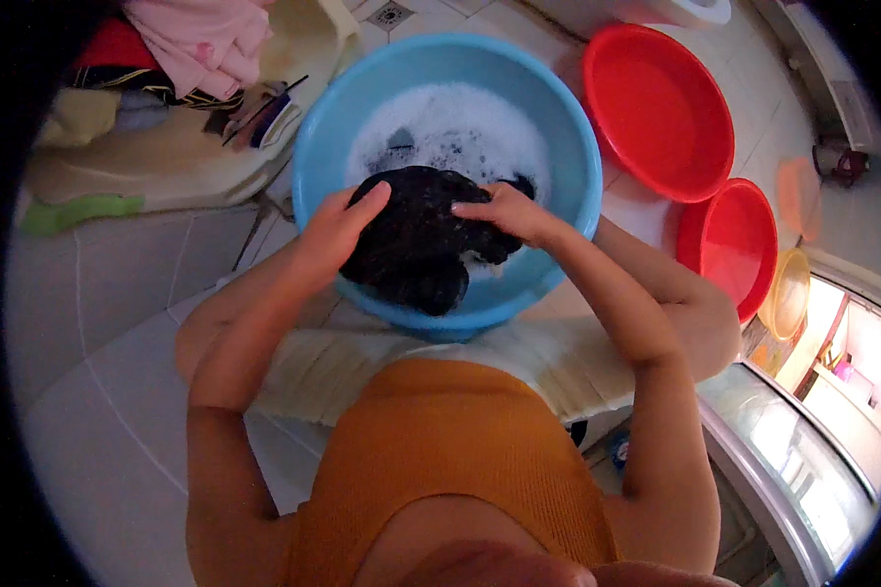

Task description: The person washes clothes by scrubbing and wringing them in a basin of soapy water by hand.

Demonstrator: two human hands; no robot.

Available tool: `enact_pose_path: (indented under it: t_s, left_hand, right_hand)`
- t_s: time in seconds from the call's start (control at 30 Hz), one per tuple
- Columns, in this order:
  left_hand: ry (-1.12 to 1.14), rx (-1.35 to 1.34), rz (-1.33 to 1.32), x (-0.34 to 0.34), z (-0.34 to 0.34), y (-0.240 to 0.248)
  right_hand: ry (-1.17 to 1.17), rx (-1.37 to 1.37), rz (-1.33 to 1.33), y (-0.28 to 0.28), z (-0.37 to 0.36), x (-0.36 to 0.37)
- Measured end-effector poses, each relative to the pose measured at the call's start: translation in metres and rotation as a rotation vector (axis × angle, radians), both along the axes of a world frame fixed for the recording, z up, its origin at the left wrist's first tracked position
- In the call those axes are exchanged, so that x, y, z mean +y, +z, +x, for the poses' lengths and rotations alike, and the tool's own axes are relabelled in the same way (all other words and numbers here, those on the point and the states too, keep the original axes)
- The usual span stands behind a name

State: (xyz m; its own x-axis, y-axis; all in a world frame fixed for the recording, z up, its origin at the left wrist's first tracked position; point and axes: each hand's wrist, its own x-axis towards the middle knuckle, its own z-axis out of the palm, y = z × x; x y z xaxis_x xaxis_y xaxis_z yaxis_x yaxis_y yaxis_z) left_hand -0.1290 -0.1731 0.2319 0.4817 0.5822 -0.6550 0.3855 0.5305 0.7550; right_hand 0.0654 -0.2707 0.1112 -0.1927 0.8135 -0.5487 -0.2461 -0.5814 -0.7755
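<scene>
Gripping a wet black garment (416, 240), both hands work at the near rim of a blue basin (323, 147). The left hand (338, 227) is closed on the garment's left side, thumb lying over the top of the bunched cloth. The right hand (504, 210) presses on its right side, fingers curled down onto the fabric, so the two hands sit apart with the dark bundle between them. The garment hangs partly over the basin's near edge, and its far end dips into white suds (460, 122) that cover the water. Right of the blue basin stand two red basins (656, 108), one farther and one nearer, with a yellow basin (788, 293) beyond them at the right edge. To the far left, a heap of clothes (201, 39), pink on top, lies in a cream tub (166, 157). Everything sits on a pale tiled floor (108, 293), with a small drain (390, 15) at the far edge.
</scene>
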Motion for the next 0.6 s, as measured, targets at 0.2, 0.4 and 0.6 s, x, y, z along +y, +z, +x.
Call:
enact_pose_path:
  t_s: [0.2, 0.4, 0.6]
  left_hand:
    - [-0.459, 0.382, 0.149, 0.043, -0.007, -0.11]
    - [-1.285, 0.456, 0.44, 0.091, 0.056, -0.125]
    - [-0.86, 0.106, 0.123, 0.209, 0.138, -0.181]
  right_hand:
    - [0.123, -0.288, -0.104, -0.045, 0.007, 0.005]
    - [0.585, -0.129, -0.149, -0.058, 0.054, 0.05]
    - [-0.144, 0.385, -0.267, -0.091, 0.123, 0.119]
